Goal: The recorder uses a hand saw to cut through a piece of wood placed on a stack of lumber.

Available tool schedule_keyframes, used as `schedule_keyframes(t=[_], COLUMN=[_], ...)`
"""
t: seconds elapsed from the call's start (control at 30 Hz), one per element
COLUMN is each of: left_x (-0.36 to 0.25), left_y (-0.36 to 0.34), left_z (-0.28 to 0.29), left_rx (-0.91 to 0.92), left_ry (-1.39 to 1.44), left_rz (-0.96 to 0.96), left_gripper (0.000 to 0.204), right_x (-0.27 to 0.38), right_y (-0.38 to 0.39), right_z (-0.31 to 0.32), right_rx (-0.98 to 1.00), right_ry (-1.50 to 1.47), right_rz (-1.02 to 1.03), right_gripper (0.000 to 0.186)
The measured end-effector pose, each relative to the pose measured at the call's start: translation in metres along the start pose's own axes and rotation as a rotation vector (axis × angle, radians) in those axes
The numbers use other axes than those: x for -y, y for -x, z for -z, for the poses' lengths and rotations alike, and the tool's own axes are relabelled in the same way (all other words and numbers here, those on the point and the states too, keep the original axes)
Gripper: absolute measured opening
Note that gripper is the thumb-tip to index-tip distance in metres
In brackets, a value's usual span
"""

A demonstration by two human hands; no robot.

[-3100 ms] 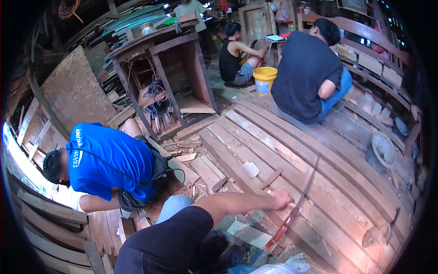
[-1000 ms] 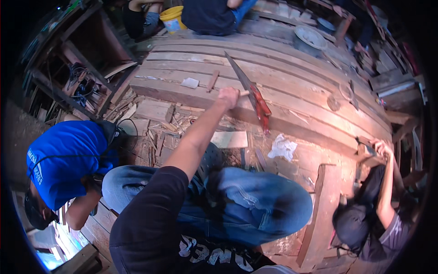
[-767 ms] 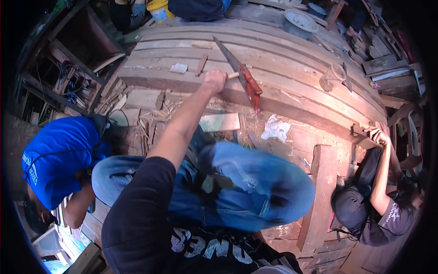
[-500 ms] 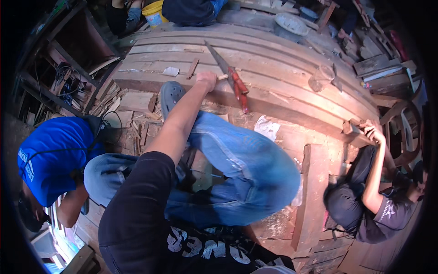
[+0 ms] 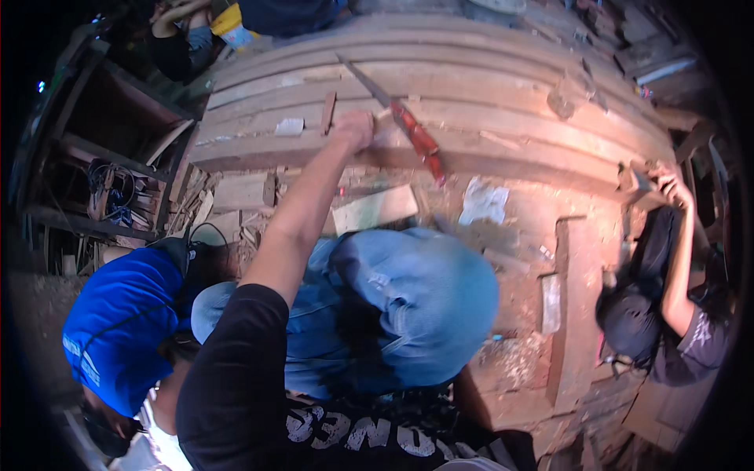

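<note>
My left arm reaches forward, and my left hand point(image 5: 355, 129) rests closed at the near edge of a row of long wooden planks point(image 5: 471, 82). A short pale stick end shows just right of its fingers; what the fingers hold is hidden. Beside the hand lies a long tool point(image 5: 414, 132) with a tapered grey blade and a red handle, slanting across the planks. A small brown wood strip point(image 5: 327, 112) and a white paper piece point(image 5: 290, 126) lie left of the hand. My right hand is out of sight.
A person in a blue shirt point(image 5: 129, 322) bends at the left. At the right, a capped person's hand point(image 5: 673, 188) holds the planks' end. A thick timber point(image 5: 575, 314) lies on the floor, near a crumpled white sheet point(image 5: 483, 201). A dark wooden frame point(image 5: 118, 157) stands at left.
My legs have shifted, and the grey clog is out of sight, uncovering a pale board on the floor. My left hand stays at the planks' edge. The view has moved slightly.
</note>
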State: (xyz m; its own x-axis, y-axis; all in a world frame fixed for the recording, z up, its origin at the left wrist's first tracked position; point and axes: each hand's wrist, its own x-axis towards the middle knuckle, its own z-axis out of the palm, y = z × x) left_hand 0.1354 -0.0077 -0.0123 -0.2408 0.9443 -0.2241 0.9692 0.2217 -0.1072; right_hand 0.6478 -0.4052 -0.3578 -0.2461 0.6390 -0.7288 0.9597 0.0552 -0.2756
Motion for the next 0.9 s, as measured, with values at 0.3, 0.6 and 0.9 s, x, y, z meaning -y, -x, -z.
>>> schedule_keyframes(t=[0.3, 0.6, 0.9], left_x=[0.009, 0.0, 0.001], left_y=[-0.002, -0.001, -0.004], left_z=[0.009, -0.004, 0.001], left_rx=[0.065, 0.016, -0.022], left_ry=[0.074, 0.049, 0.15], left_rz=[-0.026, 0.031, 0.018], left_gripper=[0.028, 0.031, 0.03], right_x=[0.076, 0.092, 0.094], right_y=[0.066, 0.079, 0.075], right_z=[0.096, 0.139, 0.167], right_rx=[-0.133, -0.194, -0.21], right_ry=[-0.167, -0.183, -0.171], right_rz=[-0.014, 0.048, 0.102], right_gripper=[0.053, 0.056, 0.058])
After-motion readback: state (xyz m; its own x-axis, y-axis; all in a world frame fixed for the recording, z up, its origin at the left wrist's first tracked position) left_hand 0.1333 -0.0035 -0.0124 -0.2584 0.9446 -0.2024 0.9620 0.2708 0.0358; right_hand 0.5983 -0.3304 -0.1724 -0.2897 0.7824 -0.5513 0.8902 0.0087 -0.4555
